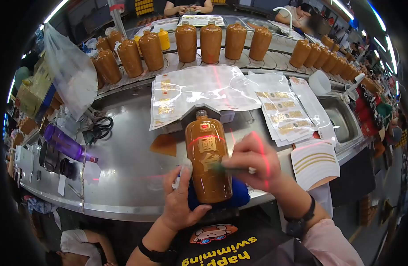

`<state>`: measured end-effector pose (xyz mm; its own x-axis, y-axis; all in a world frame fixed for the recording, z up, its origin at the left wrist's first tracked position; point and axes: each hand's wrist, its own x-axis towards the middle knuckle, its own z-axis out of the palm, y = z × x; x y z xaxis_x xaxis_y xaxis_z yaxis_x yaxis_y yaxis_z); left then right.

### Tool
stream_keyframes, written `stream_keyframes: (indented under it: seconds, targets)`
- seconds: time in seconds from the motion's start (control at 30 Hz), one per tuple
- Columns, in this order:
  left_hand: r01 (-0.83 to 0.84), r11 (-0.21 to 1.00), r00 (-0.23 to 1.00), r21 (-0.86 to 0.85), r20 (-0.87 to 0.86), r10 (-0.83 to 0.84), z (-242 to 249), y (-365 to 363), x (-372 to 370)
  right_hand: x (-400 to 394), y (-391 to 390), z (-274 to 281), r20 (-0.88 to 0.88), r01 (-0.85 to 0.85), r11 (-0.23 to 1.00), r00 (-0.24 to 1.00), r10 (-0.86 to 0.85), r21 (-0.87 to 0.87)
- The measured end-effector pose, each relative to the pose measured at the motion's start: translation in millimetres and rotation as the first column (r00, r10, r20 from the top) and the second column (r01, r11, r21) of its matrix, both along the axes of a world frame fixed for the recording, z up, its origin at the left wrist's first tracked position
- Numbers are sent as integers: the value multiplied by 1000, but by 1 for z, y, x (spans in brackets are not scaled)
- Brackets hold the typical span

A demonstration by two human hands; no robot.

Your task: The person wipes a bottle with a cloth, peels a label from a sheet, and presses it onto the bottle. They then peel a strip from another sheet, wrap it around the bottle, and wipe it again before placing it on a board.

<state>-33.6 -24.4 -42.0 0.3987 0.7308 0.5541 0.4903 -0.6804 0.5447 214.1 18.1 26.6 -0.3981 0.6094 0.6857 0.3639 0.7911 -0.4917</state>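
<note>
Just right of the purple bottle point(64, 142), black scissors point(101, 129); above it, a translucent plastic bag point(71, 66).

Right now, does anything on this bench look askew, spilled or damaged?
The printed sheets right of the held bottle overlap at uneven angles, so they look askew. I see no spill or obvious damage.

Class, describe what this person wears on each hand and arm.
The left hand has what looks like white wrapping on a finger and a black wristband. The right hand has a dark, watch-like wristband; that arm's sleeve is pale pink.
</note>
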Motion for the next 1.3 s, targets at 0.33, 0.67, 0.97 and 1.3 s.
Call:
stream_keyframes:
  seconds: [0.33,0.67,0.97,1.3]
  targets:
    - [94,984,986,148,-153,-71,37,66,9,10,-27,-22,-237,-41,771,961,-144,-636]
    - [217,945,934,244,-333,-128,65,69,18,103,33,-20,112,422,872,906,-407,-248]
    - [123,977,970,172,-228,-81,61,64,16,251,190,-68,850,916,391,278,-448,-93]
    - [97,993,963,70,-259,-76,43,56,-1,332,289,-96,718,930,367,263,-644,-11]
